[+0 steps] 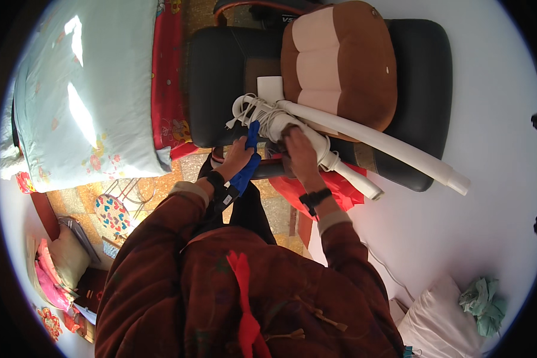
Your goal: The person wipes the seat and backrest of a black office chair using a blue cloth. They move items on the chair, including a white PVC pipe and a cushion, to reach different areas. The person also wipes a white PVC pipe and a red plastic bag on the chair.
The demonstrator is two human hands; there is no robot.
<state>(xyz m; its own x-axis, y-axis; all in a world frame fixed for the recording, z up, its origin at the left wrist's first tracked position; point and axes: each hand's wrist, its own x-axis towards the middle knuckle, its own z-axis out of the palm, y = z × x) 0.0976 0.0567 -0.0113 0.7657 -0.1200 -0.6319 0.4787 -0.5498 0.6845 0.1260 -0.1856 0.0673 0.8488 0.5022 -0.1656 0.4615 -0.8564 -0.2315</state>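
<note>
A white vacuum cleaner (275, 124) with its grey cord (260, 105) wound around it lies tilted on a black chair (218, 77). Its plug hangs at the left end. Beside the body, a long white tube (394, 145) slants down to the right. My left hand (237, 156) is closed around a bunched blue cloth (250, 158), near the cleaner's left end. Against the cleaner's middle, my right hand (301, 154) presses with curled fingers on a small dark piece, perhaps a cloth, mostly hidden by the fingers.
A brown and cream cushion (367, 65) rests on the chair behind the tube. Red fabric or a bag (346, 194) hangs below the chair's front. To the left is a bed with a pale green cover (101, 113); a round heart-patterned stool (111, 213) stands on the tiled floor.
</note>
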